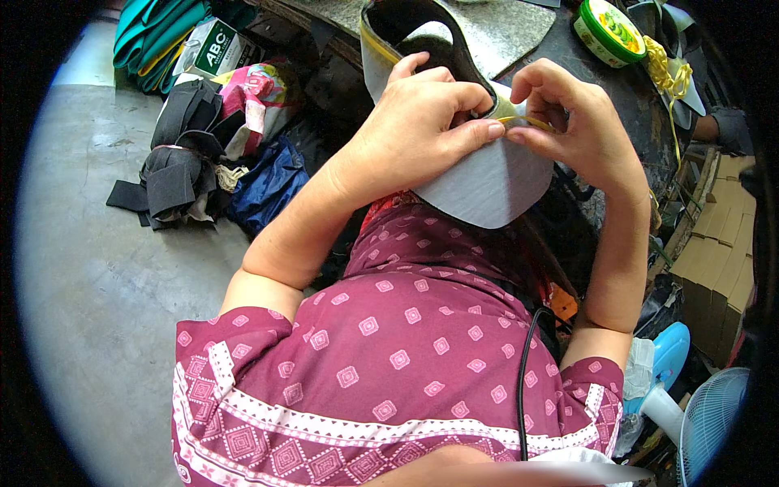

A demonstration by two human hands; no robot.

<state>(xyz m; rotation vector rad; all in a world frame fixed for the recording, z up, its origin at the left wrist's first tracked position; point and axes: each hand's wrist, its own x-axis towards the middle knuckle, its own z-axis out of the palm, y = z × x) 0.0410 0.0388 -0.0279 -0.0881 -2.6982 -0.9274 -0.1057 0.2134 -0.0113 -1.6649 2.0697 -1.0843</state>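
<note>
In front of me is a curved, grey-white piece of sheet material (487, 187) with a dark inside and a black edge, shaped like an open cuff. A thin yellow strip (527, 120) runs along part of its rim. My left hand (422, 114) is closed over the rim, thumb on the outer face and the other fingers curled inside. On the right side, my right hand (584, 126) pinches the yellow strip between thumb and fingers, close to the left thumb. Part of the rim is hidden behind my fingers.
A dark worktable with a grey slab (519, 32) lies beyond. On it stand a green round tub (608, 34) and a yellow ribbon bundle (669, 73). Dark strips (178, 154), a blue bag (272, 183) and green folded material (158, 36) lie left; cardboard (718, 235) and a fan (714, 418) right.
</note>
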